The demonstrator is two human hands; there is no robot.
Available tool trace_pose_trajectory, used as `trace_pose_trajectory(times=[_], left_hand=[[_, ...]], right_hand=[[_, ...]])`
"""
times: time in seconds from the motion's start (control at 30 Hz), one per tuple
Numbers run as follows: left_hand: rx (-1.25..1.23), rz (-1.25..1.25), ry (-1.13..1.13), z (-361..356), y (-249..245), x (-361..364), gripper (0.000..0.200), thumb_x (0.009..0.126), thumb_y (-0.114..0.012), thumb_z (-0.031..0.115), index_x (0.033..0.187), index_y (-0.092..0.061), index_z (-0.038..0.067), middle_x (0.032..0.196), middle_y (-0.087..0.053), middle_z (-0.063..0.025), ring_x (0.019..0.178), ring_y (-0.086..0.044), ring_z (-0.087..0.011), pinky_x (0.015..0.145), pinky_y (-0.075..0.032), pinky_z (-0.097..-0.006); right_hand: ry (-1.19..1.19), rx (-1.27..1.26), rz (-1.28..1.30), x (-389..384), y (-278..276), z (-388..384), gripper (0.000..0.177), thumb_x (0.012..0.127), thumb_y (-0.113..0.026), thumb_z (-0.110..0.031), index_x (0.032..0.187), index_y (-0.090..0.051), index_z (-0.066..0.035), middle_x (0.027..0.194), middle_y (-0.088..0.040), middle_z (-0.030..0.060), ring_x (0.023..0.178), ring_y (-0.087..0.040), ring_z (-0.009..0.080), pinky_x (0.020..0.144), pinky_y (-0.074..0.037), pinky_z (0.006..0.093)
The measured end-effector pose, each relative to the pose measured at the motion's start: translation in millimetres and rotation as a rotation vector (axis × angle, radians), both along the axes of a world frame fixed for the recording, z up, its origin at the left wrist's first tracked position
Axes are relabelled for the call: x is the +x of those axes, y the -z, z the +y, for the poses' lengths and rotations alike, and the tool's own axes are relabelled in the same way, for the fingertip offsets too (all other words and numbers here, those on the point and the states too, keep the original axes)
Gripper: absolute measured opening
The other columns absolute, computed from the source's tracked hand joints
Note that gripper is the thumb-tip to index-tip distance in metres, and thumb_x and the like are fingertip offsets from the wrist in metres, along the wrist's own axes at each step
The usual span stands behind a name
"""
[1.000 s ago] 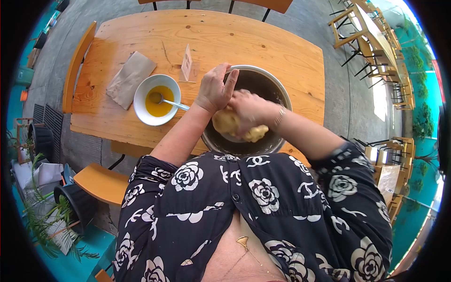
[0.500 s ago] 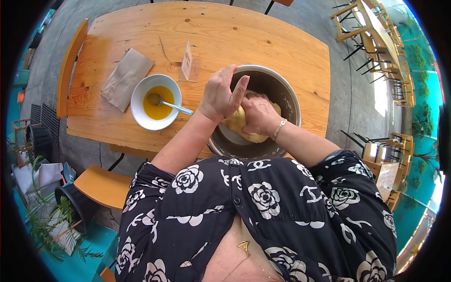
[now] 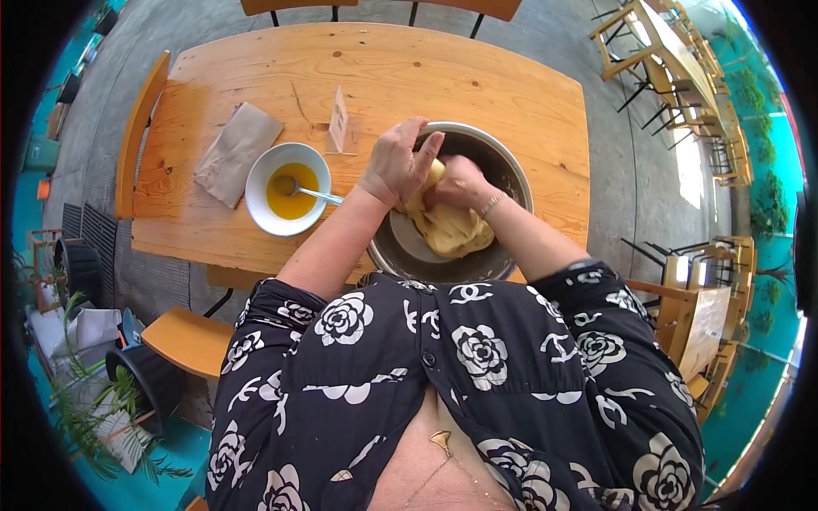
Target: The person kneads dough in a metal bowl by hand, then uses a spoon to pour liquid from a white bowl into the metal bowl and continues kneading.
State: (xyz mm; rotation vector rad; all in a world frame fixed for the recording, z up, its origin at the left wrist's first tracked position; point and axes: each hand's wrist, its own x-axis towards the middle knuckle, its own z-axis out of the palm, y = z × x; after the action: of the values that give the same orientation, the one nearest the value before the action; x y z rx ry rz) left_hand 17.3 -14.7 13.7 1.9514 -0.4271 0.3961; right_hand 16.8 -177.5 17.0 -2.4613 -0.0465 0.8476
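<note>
Pale wood table w/ rounded edges [image 3: 256,77] carries all. Near its right side: wide, round, steel-coloured metal bowl [image 3: 517,162]. Left of that, round white bowl [image 3: 260,213] w/ yellow liquid; brown paper napkin [image 3: 237,153] just beside, far left. Soft, pale yellow dough [image 3: 452,230] sits inside metal bowl, toward near side. L hand [image 3: 399,162] at bowl's left rim, thumb apart from fingers; can't tell if it grips anything. R hand [image 3: 458,183] closed on dough, fingertips hidden. Clear upright sign holder [image 3: 339,123] stands far of the 2 bowls' gap; blue-handled metal spoon [image 3: 319,196] leans in liquid.
</note>
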Motion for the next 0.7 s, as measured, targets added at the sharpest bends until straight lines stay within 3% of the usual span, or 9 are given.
trace_pose_trajectory(times=[0.13, 0.2, 0.33, 0.43, 0.47, 0.57, 0.6, 0.67, 0.7], left_hand=[[-0.052, 0.083, -0.004, 11, -5, 3, 0.054, 0.101, -0.047, 0.048, 0.102, -0.065, -0.003, 0.093, -0.067, -0.0267, 0.088, -0.065, -0.0446, 0.077, -0.051, -0.0455], [-0.107, 0.109, -0.055, 16, -4, 10, 0.059, 0.103, -0.038, 0.053, 0.098, -0.065, 0.001, 0.088, -0.065, -0.0246, 0.087, -0.063, -0.0437, 0.077, -0.049, -0.0457], [-0.11, 0.173, -0.069, 17, -3, 11, 0.064, 0.104, -0.032, 0.054, 0.1, -0.065, -0.001, 0.092, -0.066, -0.0252, 0.091, -0.063, -0.0444, 0.081, -0.049, -0.0452], [-0.156, 0.173, -0.098, 12, -2, 11, 0.067, 0.105, -0.029, 0.054, 0.104, -0.065, -0.003, 0.1, -0.068, -0.0259, 0.098, -0.063, -0.0439, 0.087, -0.049, -0.0437], [-0.184, 0.178, -0.118, 11, -2, 12, 0.069, 0.105, -0.028, 0.054, 0.106, -0.065, -0.004, 0.104, -0.068, -0.0262, 0.102, -0.063, -0.0433, 0.089, -0.049, -0.0434], [-0.06, 0.054, -0.112, 4, -1, 11, 0.059, 0.103, -0.04, 0.047, 0.112, -0.064, -0.006, 0.115, -0.064, -0.0294, 0.113, -0.06, -0.0438, 0.098, -0.046, -0.0442], [0.016, -0.015, -0.102, 1, -1, 10, 0.053, 0.102, -0.047, 0.043, 0.113, -0.064, -0.006, 0.12, -0.062, -0.0308, 0.116, -0.058, -0.0442, 0.101, -0.045, -0.0449], [0.1, -0.055, -0.028, -1, -12, 3, 0.043, 0.096, -0.063, 0.031, 0.116, -0.063, -0.007, 0.13, -0.057, -0.0324, 0.123, -0.054, -0.0458, 0.106, -0.043, -0.0458], [0.122, -0.012, 0.058, -1, -18, -1, 0.045, 0.096, -0.064, 0.033, 0.117, -0.062, -0.007, 0.131, -0.056, -0.032, 0.124, -0.053, -0.045, 0.107, -0.042, -0.0455]], right_hand=[[0.038, 0.21, -0.053, -17, -21, -19, 0.059, 0.055, -0.089, -0.028, 0.106, -0.071, -0.006, 0.103, -0.072, 0.014, 0.097, -0.069, 0.0287, 0.088, -0.053, 0.0366], [0.196, 0.461, -0.067, -30, -40, -32, 0.057, 0.06, -0.09, -0.014, 0.111, -0.067, -0.003, 0.104, -0.072, 0.0101, 0.096, -0.068, 0.0214, 0.088, -0.054, 0.0338], [0.38, 0.942, -0.004, -47, -78, -42, 0.056, 0.068, -0.089, -0.005, 0.117, -0.063, 0.0, 0.109, -0.07, 0.0074, 0.1, -0.066, 0.0162, 0.09, -0.055, 0.0325], [0.404, 1.079, -0.083, -56, -84, -39, 0.055, 0.071, -0.089, -0.007, 0.118, -0.063, -0.002, 0.112, -0.069, 0.0064, 0.103, -0.065, 0.0141, 0.09, -0.055, 0.0328], [0.388, 1.071, -0.112, -59, -68, -42, 0.056, 0.071, -0.086, -0.006, 0.121, -0.061, -0.002, 0.114, -0.07, 0.0098, 0.104, -0.067, 0.0221, 0.091, -0.055, 0.0355], [-0.013, 0.253, -0.402, -64, -25, -55, 0.058, 0.069, -0.083, -0.004, 0.123, -0.061, -0.002, 0.115, -0.069, 0.0148, 0.105, -0.067, 0.0316, 0.091, -0.054, 0.0383], [0.009, 0.393, -0.295, -61, -37, -53, 0.062, 0.065, -0.083, -0.008, 0.124, -0.061, -0.004, 0.113, -0.069, 0.0182, 0.103, -0.066, 0.0375, 0.091, -0.053, 0.0396], [-0.126, 0.26, -0.094, -43, -50, -68, 0.066, 0.067, -0.083, -0.01, 0.127, -0.058, -0.001, 0.115, -0.068, 0.0173, 0.11, -0.064, 0.0321, 0.098, -0.05, 0.0384], [-0.188, 0.193, 0.012, -34, -57, -75, 0.069, 0.067, -0.084, -0.011, 0.129, -0.057, 0.0, 0.117, -0.068, 0.0168, 0.113, -0.063, 0.0295, 0.102, -0.048, 0.0378]])
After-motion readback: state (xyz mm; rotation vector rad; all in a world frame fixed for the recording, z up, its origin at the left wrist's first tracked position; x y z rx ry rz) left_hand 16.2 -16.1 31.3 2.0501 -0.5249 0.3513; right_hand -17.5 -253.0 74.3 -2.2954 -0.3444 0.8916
